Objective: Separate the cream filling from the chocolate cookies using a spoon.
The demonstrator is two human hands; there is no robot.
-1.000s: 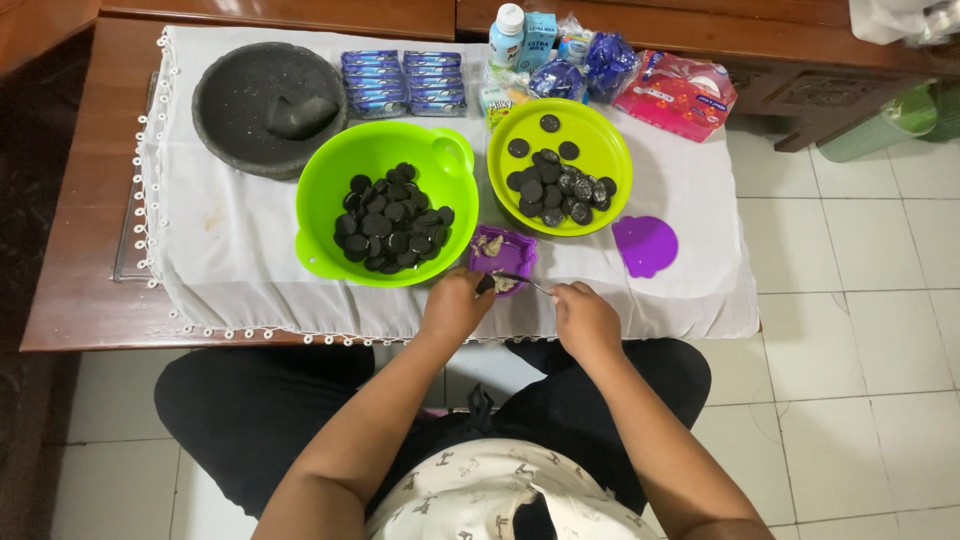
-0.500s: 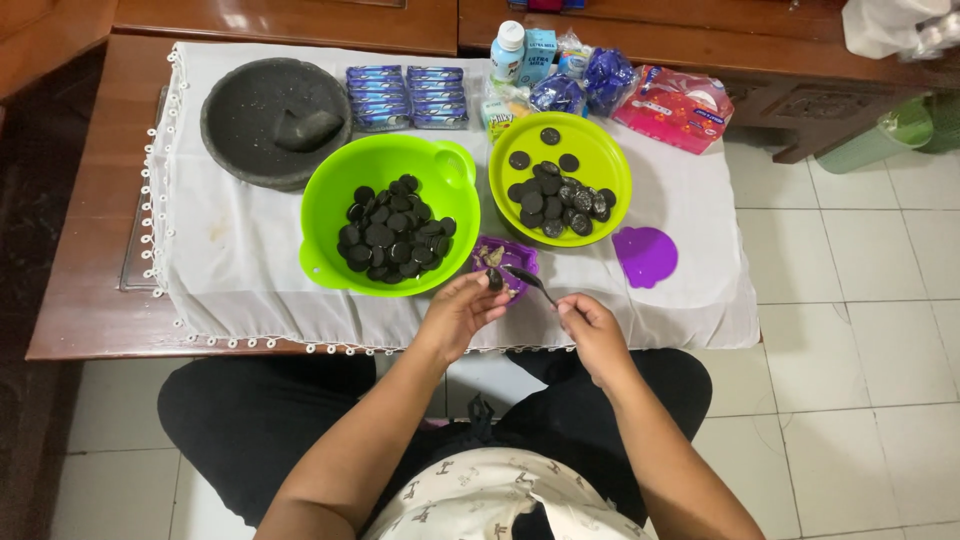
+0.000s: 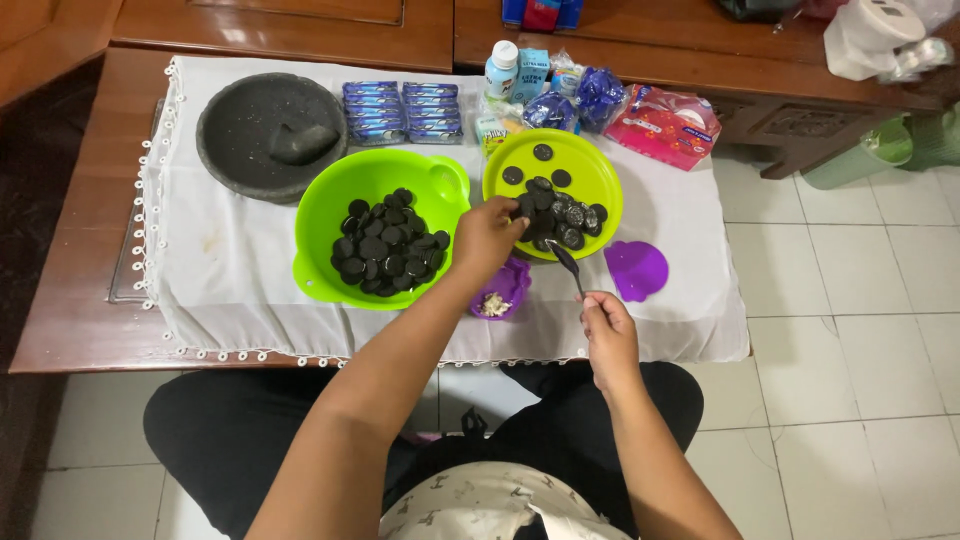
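The left hand (image 3: 487, 235) reaches over the rim of the green plate (image 3: 600, 170), its grip seemingly closing on a dark cookie (image 3: 527, 208), though the fingers hide the contact. The right hand (image 3: 607, 330), grip clamped on a spoon (image 3: 565, 262), hovers just off the table (image 3: 70, 300) edge, near the small purple cup (image 3: 505, 290); bare cloth lies between cup and purple lid (image 3: 637, 270).

The left hand (image 3: 487, 236) has left the small purple cup (image 3: 503, 290) and reached forward to the cookies in the green plate (image 3: 590, 165). The cup now stands uncovered, white cream showing inside. The right hand (image 3: 607, 335) has drawn back slightly toward the desk edge, the spoon (image 3: 565, 262) lifted off the cup.
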